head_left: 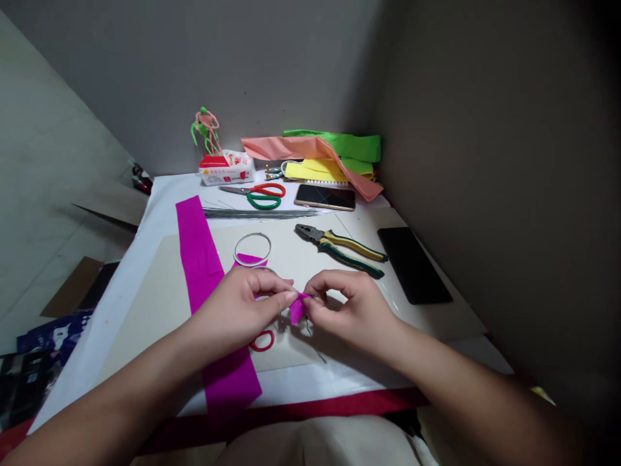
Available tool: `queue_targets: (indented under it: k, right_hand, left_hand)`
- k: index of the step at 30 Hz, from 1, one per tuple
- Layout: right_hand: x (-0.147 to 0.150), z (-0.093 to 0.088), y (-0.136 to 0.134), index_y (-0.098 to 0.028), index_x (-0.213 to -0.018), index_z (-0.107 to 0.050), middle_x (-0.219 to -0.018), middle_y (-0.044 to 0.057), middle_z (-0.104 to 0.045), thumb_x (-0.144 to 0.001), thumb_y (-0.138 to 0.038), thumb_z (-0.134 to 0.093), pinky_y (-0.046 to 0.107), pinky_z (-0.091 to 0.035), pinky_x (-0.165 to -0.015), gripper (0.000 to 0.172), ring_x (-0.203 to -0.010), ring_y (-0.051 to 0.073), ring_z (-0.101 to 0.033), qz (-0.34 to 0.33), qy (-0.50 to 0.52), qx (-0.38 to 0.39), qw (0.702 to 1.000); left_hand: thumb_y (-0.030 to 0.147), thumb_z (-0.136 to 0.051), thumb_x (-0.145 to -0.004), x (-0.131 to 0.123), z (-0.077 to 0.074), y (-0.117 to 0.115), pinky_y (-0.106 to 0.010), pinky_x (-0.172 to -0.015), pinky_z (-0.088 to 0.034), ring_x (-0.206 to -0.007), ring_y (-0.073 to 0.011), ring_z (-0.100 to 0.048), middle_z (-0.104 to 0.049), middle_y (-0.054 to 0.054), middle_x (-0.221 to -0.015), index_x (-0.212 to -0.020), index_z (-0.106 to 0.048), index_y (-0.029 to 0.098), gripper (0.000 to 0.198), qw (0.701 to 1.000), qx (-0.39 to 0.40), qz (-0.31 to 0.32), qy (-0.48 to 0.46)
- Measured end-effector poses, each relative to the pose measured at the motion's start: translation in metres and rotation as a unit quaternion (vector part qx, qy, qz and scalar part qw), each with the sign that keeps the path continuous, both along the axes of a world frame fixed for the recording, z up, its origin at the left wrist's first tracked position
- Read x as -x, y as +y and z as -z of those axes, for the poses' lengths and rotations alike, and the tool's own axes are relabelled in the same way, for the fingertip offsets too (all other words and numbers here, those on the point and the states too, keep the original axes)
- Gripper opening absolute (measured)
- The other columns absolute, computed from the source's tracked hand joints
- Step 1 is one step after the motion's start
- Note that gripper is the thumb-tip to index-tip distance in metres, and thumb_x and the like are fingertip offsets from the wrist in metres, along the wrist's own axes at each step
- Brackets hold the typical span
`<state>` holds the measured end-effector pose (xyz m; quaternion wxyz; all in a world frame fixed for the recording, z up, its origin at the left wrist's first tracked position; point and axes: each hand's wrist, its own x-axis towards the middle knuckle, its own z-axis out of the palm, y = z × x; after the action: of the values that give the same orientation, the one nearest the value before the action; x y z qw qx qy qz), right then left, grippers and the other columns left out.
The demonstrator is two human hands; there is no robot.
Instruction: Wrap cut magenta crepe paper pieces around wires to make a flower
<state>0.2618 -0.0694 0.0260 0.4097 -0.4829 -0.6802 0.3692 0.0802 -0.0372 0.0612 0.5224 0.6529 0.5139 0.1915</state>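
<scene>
My left hand (242,304) and my right hand (349,310) meet over the middle of the table, both pinching a small piece of magenta crepe paper (297,309). A thin dark wire (313,340) hangs down from the piece toward the table. A long magenta crepe paper strip (198,259) lies under my left forearm and runs to the table's front edge. Red-handled scissors (262,340) lie partly hidden below my left hand.
Pliers (342,249) with yellow-green handles lie behind my hands. A tape ring (252,248), a bundle of wires (262,213), red-green scissors (259,194), two phones (325,197) (414,264), folded coloured papers (330,158) and a white box (227,169) fill the back.
</scene>
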Motion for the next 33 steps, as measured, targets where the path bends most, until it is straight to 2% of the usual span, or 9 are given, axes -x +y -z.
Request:
queue_targets:
  k: [3,7,11,15,18,24,33]
  right_hand:
    - [0.001,0.003,-0.002,-0.016,-0.066,-0.060,-0.060,-0.002,-0.057,-0.074,-0.013,-0.059,0.022,-0.039,-0.055,0.009,-0.057,0.010,-0.050,0.008,-0.027,-0.045,0.999]
    - [0.002,0.005,-0.004,-0.017,-0.067,-0.057,-0.061,-0.002,-0.057,-0.072,-0.011,-0.058,0.022,-0.038,-0.055,0.009,-0.057,0.010,-0.050,0.012,-0.041,-0.056,0.998]
    - [0.004,0.007,-0.007,-0.017,-0.067,-0.057,-0.062,-0.001,-0.057,-0.073,-0.011,-0.058,0.022,-0.039,-0.055,0.009,-0.058,0.011,-0.050,0.013,-0.040,-0.076,0.996]
    - [0.005,0.007,-0.008,-0.017,-0.067,-0.057,-0.062,0.000,-0.056,-0.074,-0.011,-0.059,0.022,-0.040,-0.055,0.009,-0.057,0.010,-0.051,0.006,-0.038,-0.085,0.996]
    - [0.004,0.005,-0.009,-0.016,-0.069,-0.059,-0.063,0.000,-0.057,-0.075,-0.011,-0.059,0.022,-0.041,-0.057,0.007,-0.059,0.011,-0.052,-0.005,-0.038,-0.084,0.996]
    - [0.001,0.001,-0.009,-0.014,-0.075,-0.060,-0.068,0.002,-0.058,-0.077,-0.011,-0.059,0.023,-0.042,-0.061,0.004,-0.063,0.011,-0.052,-0.039,-0.041,-0.096,0.994]
    - [0.001,0.003,-0.008,-0.011,-0.077,-0.063,-0.065,0.003,-0.058,-0.081,-0.011,-0.059,0.026,-0.041,-0.064,0.006,-0.063,0.013,-0.051,-0.047,-0.064,-0.195,0.978]
  left_hand:
    - [0.022,-0.066,-0.079,-0.002,-0.001,0.000,-0.031,-0.095,-0.047,-0.116,-0.0258,-0.061,-0.078,-0.008,-0.088,-0.076,-0.079,0.020,0.013,1.000,-0.019,0.014,0.004]
    - [0.022,-0.069,-0.076,-0.003,-0.002,-0.001,-0.036,-0.104,-0.042,-0.126,-0.0270,-0.054,-0.078,-0.006,-0.094,-0.086,-0.080,0.023,0.015,0.999,-0.026,0.030,0.025]
    - [0.024,-0.068,-0.074,-0.002,-0.001,-0.003,-0.040,-0.106,-0.040,-0.127,-0.0280,-0.052,-0.077,-0.005,-0.099,-0.086,-0.079,0.023,0.016,0.998,-0.038,0.030,0.049]
    - [0.021,-0.066,-0.068,-0.003,0.001,-0.006,-0.044,-0.105,-0.040,-0.125,-0.0299,-0.052,-0.076,-0.006,-0.102,-0.067,-0.075,0.021,0.009,0.994,-0.078,0.010,0.075]
    - [0.018,-0.064,-0.063,-0.004,0.002,-0.009,-0.045,-0.103,-0.041,-0.120,-0.0302,-0.055,-0.076,-0.005,-0.100,-0.054,-0.068,0.022,0.011,0.989,-0.122,0.004,0.085]
    - [0.019,-0.060,-0.066,-0.004,0.004,-0.011,-0.045,-0.104,-0.040,-0.117,-0.0281,-0.057,-0.075,-0.005,-0.102,-0.053,-0.064,0.022,0.013,0.980,-0.180,0.017,0.084]
    - [0.012,-0.060,-0.065,-0.005,0.007,-0.013,-0.045,-0.095,-0.045,-0.112,-0.0297,-0.056,-0.075,-0.007,-0.093,-0.048,-0.051,0.019,0.020,0.944,-0.314,0.012,0.103]
